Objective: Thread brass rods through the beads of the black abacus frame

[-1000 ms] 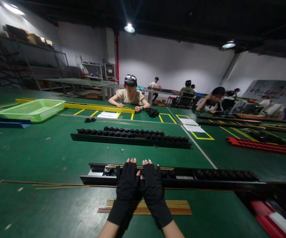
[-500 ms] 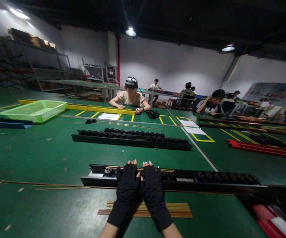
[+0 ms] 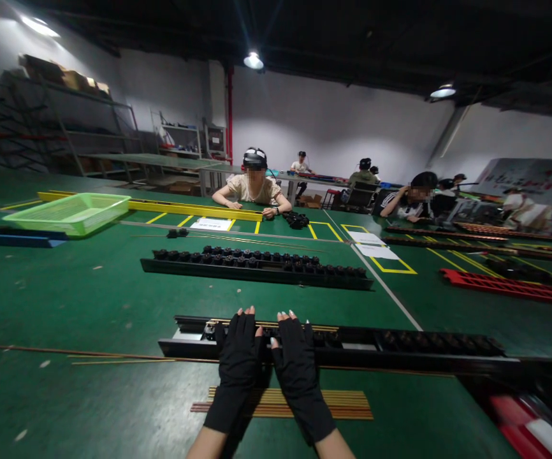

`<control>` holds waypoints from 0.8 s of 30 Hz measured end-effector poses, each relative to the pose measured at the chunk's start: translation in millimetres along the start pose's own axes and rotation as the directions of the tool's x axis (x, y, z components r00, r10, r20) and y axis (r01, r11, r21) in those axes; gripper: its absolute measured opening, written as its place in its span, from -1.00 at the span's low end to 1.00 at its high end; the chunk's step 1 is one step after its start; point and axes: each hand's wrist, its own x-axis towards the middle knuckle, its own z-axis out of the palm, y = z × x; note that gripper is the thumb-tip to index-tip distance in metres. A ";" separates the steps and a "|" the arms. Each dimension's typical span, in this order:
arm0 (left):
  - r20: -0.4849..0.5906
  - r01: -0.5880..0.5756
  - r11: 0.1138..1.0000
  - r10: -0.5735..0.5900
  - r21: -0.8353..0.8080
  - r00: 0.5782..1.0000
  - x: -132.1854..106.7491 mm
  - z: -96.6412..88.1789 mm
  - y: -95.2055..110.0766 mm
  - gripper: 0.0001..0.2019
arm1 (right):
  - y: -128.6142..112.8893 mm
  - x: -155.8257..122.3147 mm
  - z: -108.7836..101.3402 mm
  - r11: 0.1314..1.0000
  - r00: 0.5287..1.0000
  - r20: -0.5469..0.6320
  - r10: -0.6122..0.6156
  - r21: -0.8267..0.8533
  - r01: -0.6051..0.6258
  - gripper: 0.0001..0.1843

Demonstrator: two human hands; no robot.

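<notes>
A long black channel-shaped rail (image 3: pixel 448 363) lies across the green table in front of me, with black round-topped parts (image 3: pixel 429 341) seated along its right portion. Thin brass rods (image 3: pixel 324 328) run lengthwise inside it. My left hand (image 3: pixel 239 350), in a black fingerless glove, rests flat over the rail, fingers stretched toward its far edge. Beside it my right hand (image 3: pixel 296 354), gloved alike, also lies flat on the rail with fingers extended. The palms hide the rail's middle and whatever is under them. Below my wrists lies a row of brass and copper-coloured rods (image 3: pixel 347 405).
Farther back sits a second black rail (image 3: pixel 257 271) filled with black parts. A green basket (image 3: pixel 70 217) and a yellow rail (image 3: pixel 185 210) are at the back left. A co-worker (image 3: pixel 252 188) sits opposite. Loose long rods (image 3: pixel 27 349) lie at left; a red rail (image 3: pixel 510 287) is at right.
My left hand has shifted slightly left along the rail, widening the gap between the hands. My right hand stays nearly in place. The view has moved very slightly.
</notes>
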 end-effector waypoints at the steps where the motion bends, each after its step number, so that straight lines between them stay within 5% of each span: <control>1: 0.010 0.002 1.000 -0.002 0.010 1.000 0.2 -1.4 1.2 -0.49 | -0.1 0.2 -0.4 1.000 1.000 0.003 -0.002 -0.003 0.002 -0.55; 24: -0.045 0.068 0.997 -0.069 -0.036 0.997 6.6 -4.4 -7.8 -0.56 | 1.0 -2.6 -0.2 0.999 1.000 0.025 0.017 0.049 -0.018 -0.36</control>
